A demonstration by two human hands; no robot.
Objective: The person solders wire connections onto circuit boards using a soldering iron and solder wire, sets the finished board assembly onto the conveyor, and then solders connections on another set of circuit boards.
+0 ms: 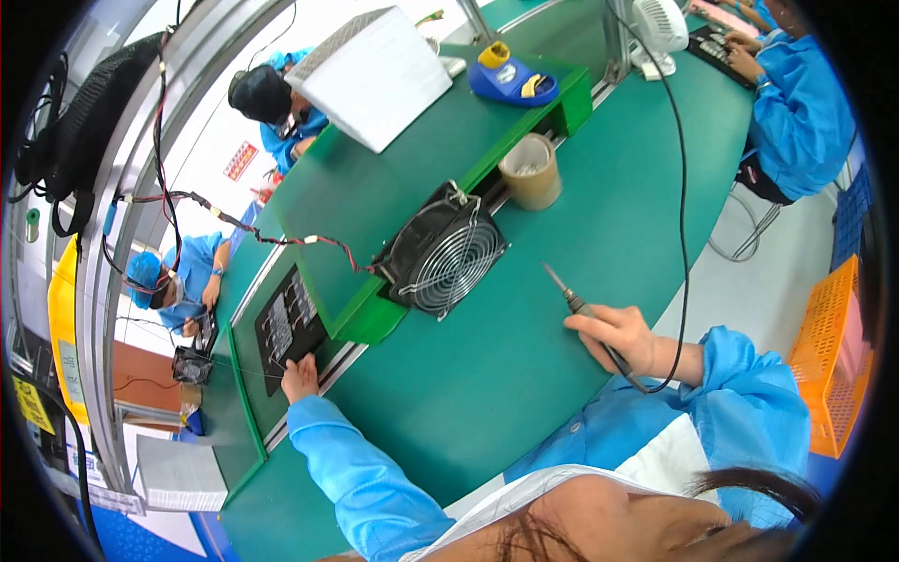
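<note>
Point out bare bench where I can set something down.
Bare: the green benchtop between left hand and right hand, nearer than the fan; also between brown cup and black cable. Crowded: around the black tray by the left hand.

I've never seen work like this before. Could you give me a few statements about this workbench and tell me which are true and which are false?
1. The right hand holds a soldering iron. True.
2. The left hand rests on the fan. False: it is at the edge of the black tray, apart from the fan.
3. The soldering iron has no cord. False: a black cord runs from its back end.
4. A round, light brown tub stands near the fan. True.
5. The left sleeve is red. False: it is blue.
</note>
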